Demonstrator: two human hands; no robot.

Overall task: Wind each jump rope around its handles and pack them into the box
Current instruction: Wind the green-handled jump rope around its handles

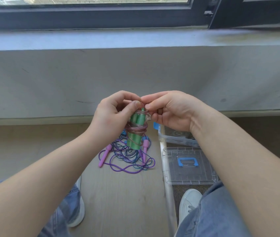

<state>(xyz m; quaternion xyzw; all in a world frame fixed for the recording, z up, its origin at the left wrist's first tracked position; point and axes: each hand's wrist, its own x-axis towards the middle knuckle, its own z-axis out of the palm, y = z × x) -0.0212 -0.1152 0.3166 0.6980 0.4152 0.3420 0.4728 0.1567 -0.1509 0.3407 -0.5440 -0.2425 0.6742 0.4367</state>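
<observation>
Bare floor [127, 202] shows between the two shoes [189, 202], and the clear lid [187, 175] lies flat by the right one. A bit farther, a loose pile of ropes [129, 161] lies left of the box [175, 139], near its edge. Above the pile, the left hand [111, 115] grips the green handles [136, 141] upright and the right hand [171, 112] pinches the pink rope [136, 130] wound round them, with the wall [135, 74] behind.

Upper ends of the green handles [135, 134] are covered by the left hand [113, 113]. The pink rope [136, 130] end disappears inside the right hand [170, 112] pinch. At 3 o'clock from the handles, the box [175, 136] is largely hidden behind the right forearm [230, 151]; contents indistinct.
</observation>
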